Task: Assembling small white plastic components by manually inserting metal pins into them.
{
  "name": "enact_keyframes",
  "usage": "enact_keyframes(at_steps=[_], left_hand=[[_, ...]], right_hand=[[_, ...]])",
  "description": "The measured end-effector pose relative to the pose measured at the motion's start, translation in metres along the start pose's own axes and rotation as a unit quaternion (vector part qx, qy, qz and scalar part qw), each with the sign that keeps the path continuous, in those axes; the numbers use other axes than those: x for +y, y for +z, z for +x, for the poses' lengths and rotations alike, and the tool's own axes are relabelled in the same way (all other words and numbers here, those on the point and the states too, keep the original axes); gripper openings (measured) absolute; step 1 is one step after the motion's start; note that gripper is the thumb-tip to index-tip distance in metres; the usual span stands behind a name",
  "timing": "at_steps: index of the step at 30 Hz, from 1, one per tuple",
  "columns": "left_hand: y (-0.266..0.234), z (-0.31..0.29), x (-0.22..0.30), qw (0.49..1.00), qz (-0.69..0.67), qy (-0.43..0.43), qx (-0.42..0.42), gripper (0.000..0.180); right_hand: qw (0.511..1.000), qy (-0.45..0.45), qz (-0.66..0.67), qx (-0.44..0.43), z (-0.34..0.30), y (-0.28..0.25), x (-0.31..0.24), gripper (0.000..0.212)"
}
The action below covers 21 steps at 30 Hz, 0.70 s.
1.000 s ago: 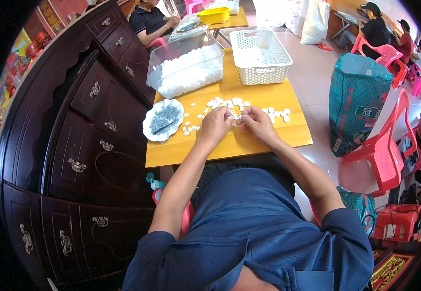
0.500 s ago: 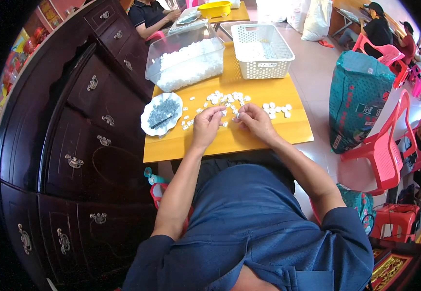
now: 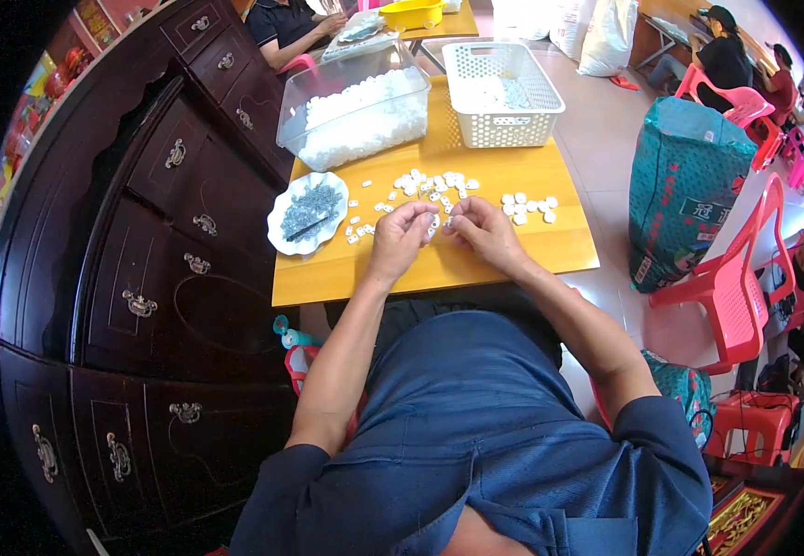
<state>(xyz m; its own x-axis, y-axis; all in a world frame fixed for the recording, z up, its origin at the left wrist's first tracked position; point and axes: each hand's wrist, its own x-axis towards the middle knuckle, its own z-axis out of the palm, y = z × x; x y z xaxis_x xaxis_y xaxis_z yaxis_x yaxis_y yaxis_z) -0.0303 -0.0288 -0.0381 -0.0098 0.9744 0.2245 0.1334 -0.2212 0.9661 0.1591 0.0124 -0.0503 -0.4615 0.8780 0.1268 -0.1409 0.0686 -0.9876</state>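
Over the near part of a yellow wooden table (image 3: 365, 280), my left hand (image 3: 402, 239) is closed in a pinch, with a small white piece at its fingertips. Close beside it on the right, my right hand (image 3: 487, 233) is pinched too; whatever its fingers hold is too small to make out. Just beyond my hands lies a loose cluster of small white plastic pieces (image 3: 411, 183), some with dark holes. Another group of white pieces (image 3: 530, 206) sits to the right. On the left, a scalloped white dish (image 3: 281, 228) holds small clear-grey parts (image 3: 314, 208) and a dark thin stick.
At the table's far side stand a clear plastic bin (image 3: 346, 153) full of white pieces and a white perforated basket (image 3: 510, 132). A dark wooden cabinet (image 3: 143, 250) borders the left. A green woven bag (image 3: 684, 199) and pink chair (image 3: 722, 306) are at right. Other people sit farther off.
Both hands stay nearly in place, fingertips facing each other, with only slight finger movement. The view has shifted a little.
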Motion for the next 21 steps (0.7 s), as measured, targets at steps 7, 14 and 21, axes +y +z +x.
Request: enact_keyframes(at_steps=[7, 14, 21], left_hand=[[0.0026, -0.0012, -0.0013, 1.000, 0.007, 0.013, 0.004, 0.016], [0.0032, -0.0017, -0.0017, 1.000, 0.019, 0.015, 0.006, 0.015], [0.0041, -0.0028, 0.0007, 0.996, 0.073, 0.039, 0.016, 0.014]], right_hand=[[1.000, -0.009, -0.010, -0.001, -0.0010, 0.0022, -0.0006, 0.009], [1.000, 0.002, -0.011, 0.007, -0.0019, 0.0032, -0.0028, 0.008], [1.000, 0.005, -0.005, 0.008, -0.0005, 0.0014, 0.0003, 0.008]])
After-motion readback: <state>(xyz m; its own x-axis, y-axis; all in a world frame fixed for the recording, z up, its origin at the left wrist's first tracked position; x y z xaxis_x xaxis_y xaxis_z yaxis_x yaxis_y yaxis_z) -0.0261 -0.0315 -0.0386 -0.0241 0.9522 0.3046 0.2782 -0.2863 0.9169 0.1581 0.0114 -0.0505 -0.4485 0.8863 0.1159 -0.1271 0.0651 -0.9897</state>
